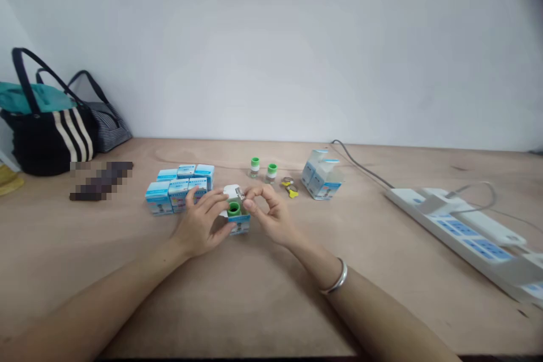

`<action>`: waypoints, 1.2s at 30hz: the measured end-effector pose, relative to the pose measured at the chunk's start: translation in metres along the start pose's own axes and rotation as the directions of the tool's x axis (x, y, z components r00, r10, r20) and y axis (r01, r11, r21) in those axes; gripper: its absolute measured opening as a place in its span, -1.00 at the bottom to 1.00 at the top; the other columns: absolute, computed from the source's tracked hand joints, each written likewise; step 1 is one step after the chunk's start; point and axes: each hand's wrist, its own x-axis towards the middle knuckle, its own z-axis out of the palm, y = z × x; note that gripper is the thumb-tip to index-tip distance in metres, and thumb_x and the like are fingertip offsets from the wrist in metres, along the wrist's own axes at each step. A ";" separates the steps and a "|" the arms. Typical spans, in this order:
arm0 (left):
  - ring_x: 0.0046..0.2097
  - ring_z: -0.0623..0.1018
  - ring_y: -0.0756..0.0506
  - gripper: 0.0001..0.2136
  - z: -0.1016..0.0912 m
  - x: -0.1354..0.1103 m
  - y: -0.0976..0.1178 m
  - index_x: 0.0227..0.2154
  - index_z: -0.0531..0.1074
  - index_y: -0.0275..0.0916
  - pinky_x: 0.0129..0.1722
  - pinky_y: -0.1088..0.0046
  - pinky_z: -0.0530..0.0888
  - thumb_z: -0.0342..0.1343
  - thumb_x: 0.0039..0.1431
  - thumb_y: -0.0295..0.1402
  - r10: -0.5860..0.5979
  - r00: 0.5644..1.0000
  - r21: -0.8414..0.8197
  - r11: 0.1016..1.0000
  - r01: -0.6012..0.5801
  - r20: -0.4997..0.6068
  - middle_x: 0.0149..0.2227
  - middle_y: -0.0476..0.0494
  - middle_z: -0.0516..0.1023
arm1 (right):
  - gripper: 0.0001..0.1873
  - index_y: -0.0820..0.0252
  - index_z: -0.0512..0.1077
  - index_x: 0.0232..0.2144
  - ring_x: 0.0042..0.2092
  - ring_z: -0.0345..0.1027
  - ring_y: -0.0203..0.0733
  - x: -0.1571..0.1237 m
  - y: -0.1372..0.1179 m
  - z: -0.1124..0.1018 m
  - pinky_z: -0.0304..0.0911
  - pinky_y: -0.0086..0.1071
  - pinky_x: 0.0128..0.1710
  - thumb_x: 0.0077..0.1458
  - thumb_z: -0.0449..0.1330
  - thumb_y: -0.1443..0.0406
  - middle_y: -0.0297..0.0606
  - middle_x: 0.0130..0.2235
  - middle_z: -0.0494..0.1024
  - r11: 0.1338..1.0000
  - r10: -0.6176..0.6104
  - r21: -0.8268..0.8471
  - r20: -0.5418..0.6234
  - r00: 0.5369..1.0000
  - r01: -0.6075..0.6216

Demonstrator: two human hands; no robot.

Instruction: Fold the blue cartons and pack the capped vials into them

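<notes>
Below left hand (199, 223), right hand (271, 215): open plywood tabletop (237, 300)

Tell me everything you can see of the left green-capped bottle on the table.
It is a small bottle, apparently clear glass, with a bright green cap on top and a pale band around its body; any lettering is too small to read. It stands upright on the plywood table, with a matching bottle just to its right, not touching it.

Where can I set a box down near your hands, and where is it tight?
Bare wood lies between your forearms and between the far-right boxes and the power strip. Crowded around your left hand and right hand: the blue-and-white box stack, green-capped vials, keys.
</notes>
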 end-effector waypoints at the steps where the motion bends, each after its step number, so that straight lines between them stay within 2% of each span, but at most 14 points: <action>1: 0.09 0.42 -0.21 -0.76 0.000 0.000 0.000 -0.17 0.38 -0.18 0.21 0.03 -0.10 0.10 0.11 -0.22 0.002 1.000 0.000 1.000 -0.002 -0.001 -0.04 -0.19 0.52 | -0.83 0.13 0.36 -0.43 -0.22 0.31 -0.17 -0.001 0.000 0.001 0.19 -0.24 -0.12 0.12 0.14 0.17 -0.28 -0.33 0.44 1.000 0.009 -0.027 -0.006 1.000 -0.010; 5: 0.08 0.43 -0.22 -0.76 0.000 0.000 0.000 -0.17 0.37 -0.18 0.20 0.02 -0.09 0.10 0.11 -0.23 0.016 1.000 0.003 1.000 -0.016 0.000 -0.05 -0.17 0.52 | -0.86 0.14 0.40 -0.44 -0.10 0.30 -0.12 -0.003 0.002 -0.003 0.14 -0.19 -0.01 0.03 0.22 0.20 -0.23 -0.21 0.45 0.990 0.010 -0.139 -0.026 1.000 -0.013; 8: 0.08 0.42 -0.22 -0.75 0.000 -0.001 0.000 -0.16 0.35 -0.17 0.20 0.00 -0.07 0.10 0.10 -0.24 0.027 1.000 0.010 1.000 -0.026 -0.015 -0.04 -0.17 0.51 | -0.83 0.15 0.37 -0.44 -0.02 0.26 -0.09 -0.002 0.007 -0.006 0.13 -0.19 -0.02 -0.04 0.24 0.19 -0.22 -0.14 0.41 0.981 0.068 -0.168 -0.163 0.984 -0.096; 10: 0.09 0.41 -0.25 -0.68 0.001 -0.002 -0.001 -0.13 0.31 -0.19 0.18 -0.01 0.02 0.13 0.07 -0.21 0.006 0.998 0.018 1.000 -0.004 -0.067 0.00 -0.23 0.46 | -0.81 0.15 0.34 -0.43 -0.08 0.28 -0.11 -0.001 0.012 -0.006 0.19 -0.24 -0.12 -0.01 0.20 0.15 -0.24 -0.21 0.42 0.974 0.159 -0.119 -0.254 0.954 -0.194; 12: 0.08 0.40 -0.27 -0.55 0.002 -0.004 -0.001 -0.09 0.26 -0.22 0.12 0.04 0.18 0.19 -0.01 -0.14 -0.048 0.988 -0.001 0.999 0.049 -0.145 0.01 -0.30 0.42 | -0.78 0.15 0.33 -0.43 -0.22 0.31 -0.16 0.000 0.017 -0.005 0.21 -0.31 -0.25 0.02 0.16 0.12 -0.29 -0.32 0.43 0.958 0.261 -0.042 -0.276 0.925 -0.283; 14: 0.03 0.43 -0.25 -0.46 0.004 -0.007 -0.001 -0.06 0.22 -0.25 0.02 0.14 0.34 0.23 -0.07 -0.11 -0.107 0.975 -0.054 0.994 0.099 -0.195 -0.05 -0.30 0.42 | -0.75 0.17 0.35 -0.43 -0.33 0.30 -0.22 0.000 0.021 -0.003 0.21 -0.34 -0.31 0.04 0.14 0.10 -0.32 -0.39 0.43 0.941 0.333 0.029 -0.243 0.911 -0.337; 17: -0.06 0.47 -0.21 -0.49 0.004 -0.009 0.000 -0.05 0.24 -0.25 -0.08 0.23 0.42 0.21 -0.03 -0.15 -0.145 0.973 -0.094 0.987 0.130 -0.182 -0.12 -0.24 0.45 | -0.74 0.19 0.42 -0.34 -0.29 0.34 -0.20 -0.001 0.023 0.000 0.25 -0.31 -0.24 0.04 0.13 0.12 -0.28 -0.32 0.50 0.920 0.391 0.110 -0.157 0.907 -0.377; 21: -0.06 0.45 -0.19 -0.62 0.004 -0.007 0.000 -0.04 0.32 -0.17 -0.01 0.17 0.38 0.16 0.07 -0.25 -0.050 0.996 -0.071 0.996 0.044 -0.080 -0.11 -0.19 0.46 | -0.62 0.18 0.43 -0.12 -0.14 0.37 -0.11 -0.004 0.020 0.003 0.28 -0.23 -0.14 -0.01 0.20 0.16 -0.21 -0.16 0.53 0.871 0.452 0.207 0.014 0.892 -0.445; 23: -0.02 0.43 -0.19 -0.69 0.005 -0.007 0.000 -0.08 0.37 -0.13 0.02 0.15 0.37 0.15 0.09 -0.29 -0.008 0.998 -0.080 0.997 0.003 -0.061 -0.07 -0.19 0.41 | -0.57 0.15 0.40 -0.06 -0.12 0.38 -0.10 -0.004 0.018 0.003 0.28 -0.22 -0.12 -0.01 0.21 0.19 -0.22 -0.15 0.54 0.851 0.442 0.268 0.095 0.892 -0.451; 26: 0.04 0.39 -0.19 -0.77 0.007 -0.007 -0.001 -0.13 0.41 -0.10 0.01 0.17 0.41 0.14 0.11 -0.34 -0.019 0.996 -0.129 0.992 0.008 -0.088 0.04 -0.20 0.29 | -0.58 0.11 0.38 -0.04 -0.11 0.39 -0.12 -0.004 0.014 0.002 0.29 -0.23 -0.11 0.00 0.20 0.23 -0.25 -0.16 0.54 0.848 0.375 0.332 0.173 0.911 -0.412; 29: 0.07 0.39 -0.16 -0.81 0.007 -0.006 0.001 -0.17 0.39 -0.15 0.03 0.20 0.42 0.11 0.13 -0.37 -0.047 0.995 -0.227 0.973 0.025 -0.088 0.10 -0.23 0.19 | -0.65 0.08 0.41 -0.10 -0.09 0.37 -0.13 -0.004 0.010 -0.001 0.27 -0.22 -0.08 0.00 0.23 0.25 -0.27 -0.16 0.52 0.904 0.272 0.298 0.150 0.951 -0.305; 32: 0.12 0.35 -0.18 -0.83 0.007 -0.005 0.003 -0.19 0.34 -0.18 0.08 0.18 0.39 0.10 0.14 -0.39 -0.068 0.995 -0.286 0.957 0.043 -0.077 0.11 -0.25 0.17 | -0.75 0.10 0.46 -0.23 -0.03 0.33 -0.12 -0.005 0.005 -0.004 0.21 -0.20 0.02 -0.03 0.29 0.25 -0.25 -0.15 0.50 0.972 0.128 0.184 0.107 0.986 -0.146; 36: 0.06 0.43 -0.16 -0.80 0.009 -0.007 0.000 -0.19 0.29 -0.18 0.07 0.15 0.40 0.11 0.13 -0.36 -0.102 0.993 -0.323 0.943 0.077 -0.061 0.13 -0.28 0.17 | -0.86 0.15 0.47 -0.38 -0.15 0.38 -0.16 -0.006 0.002 -0.005 0.24 -0.24 -0.06 -0.02 0.29 0.23 -0.23 -0.26 0.51 1.000 0.013 0.017 0.055 0.998 -0.014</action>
